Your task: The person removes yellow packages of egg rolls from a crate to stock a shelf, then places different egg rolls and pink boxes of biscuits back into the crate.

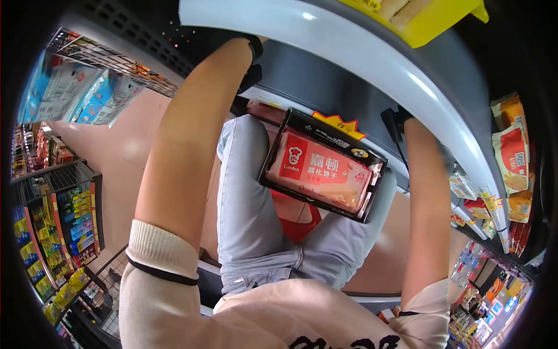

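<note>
A shop aisle with a pinkish-tan floor [125,151] runs beneath the person, seen through a strongly curved lens. A long pale shelf edge [372,58] arcs across the top of the view and down the right side; a dark grey panel sits below it. Wire racks [64,203] full of small coloured packets stand at the left, and more goods hang above them behind a wire grid. The person's two legs in light grey trousers [250,215] fill the middle, with cream sleeves pushed up both forearms.

One tray of biscuits [321,166] rests on the person's raised thigh, just below the shelf. It is a black carton tray, tilted, holding pink wrapped packs under clear film, with a red label bearing a chef-hat logo, the word Garden and white Chinese characters. How many packs lie in it cannot be counted. A yellow star-shaped price tag [339,124] shows just behind its upper edge, and something red shows below it between the legs.

Both arms reach up to the shelf. The left hand [251,55] is in a dark glove and goes under the shelf edge; its grip cannot be made out. The right hand [397,125] is also dark-covered and mostly hidden against the grey panel, so whether it is clasped or spread is not clear. Neither hand touches the tray.

A yellow box [433,20] is cut off at the top. Red and orange snack bags [511,157] line the right edge.
</note>
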`<act>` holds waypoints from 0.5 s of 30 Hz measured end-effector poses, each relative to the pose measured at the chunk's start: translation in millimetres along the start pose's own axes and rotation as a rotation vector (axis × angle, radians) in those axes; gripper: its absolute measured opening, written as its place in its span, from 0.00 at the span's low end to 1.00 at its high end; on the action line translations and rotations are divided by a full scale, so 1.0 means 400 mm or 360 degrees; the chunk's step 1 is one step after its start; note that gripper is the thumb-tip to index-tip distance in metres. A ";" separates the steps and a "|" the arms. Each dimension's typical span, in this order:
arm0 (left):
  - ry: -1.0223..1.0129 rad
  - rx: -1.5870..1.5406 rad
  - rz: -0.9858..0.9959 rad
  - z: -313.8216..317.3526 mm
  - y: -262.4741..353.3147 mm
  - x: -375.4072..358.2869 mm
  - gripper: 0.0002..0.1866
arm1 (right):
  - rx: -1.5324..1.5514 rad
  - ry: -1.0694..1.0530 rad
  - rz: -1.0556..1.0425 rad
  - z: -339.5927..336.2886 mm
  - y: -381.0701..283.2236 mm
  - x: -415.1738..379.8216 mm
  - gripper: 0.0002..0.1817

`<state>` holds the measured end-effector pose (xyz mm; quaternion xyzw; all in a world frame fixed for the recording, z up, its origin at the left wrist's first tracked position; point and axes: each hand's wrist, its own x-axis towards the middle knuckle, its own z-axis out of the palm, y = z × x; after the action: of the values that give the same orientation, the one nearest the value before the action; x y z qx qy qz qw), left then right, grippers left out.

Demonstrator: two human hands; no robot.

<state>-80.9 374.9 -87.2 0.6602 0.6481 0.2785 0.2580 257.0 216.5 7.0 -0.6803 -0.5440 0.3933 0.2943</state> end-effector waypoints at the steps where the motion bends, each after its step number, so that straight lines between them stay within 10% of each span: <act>1: -0.0029 -0.0012 -0.0019 0.023 0.015 0.016 0.37 | 0.0004 -0.0007 0.0031 0.003 -0.001 0.001 0.24; 15: -0.0082 -0.0154 -0.0092 -0.168 0.245 -0.318 0.36 | 0.0083 -0.0012 -0.0049 0.023 0.009 -0.023 0.21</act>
<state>-58.7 243.9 25.1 0.6350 0.6458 0.2849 0.3140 250.3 206.4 1.2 -0.6624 -0.5450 0.4055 0.3159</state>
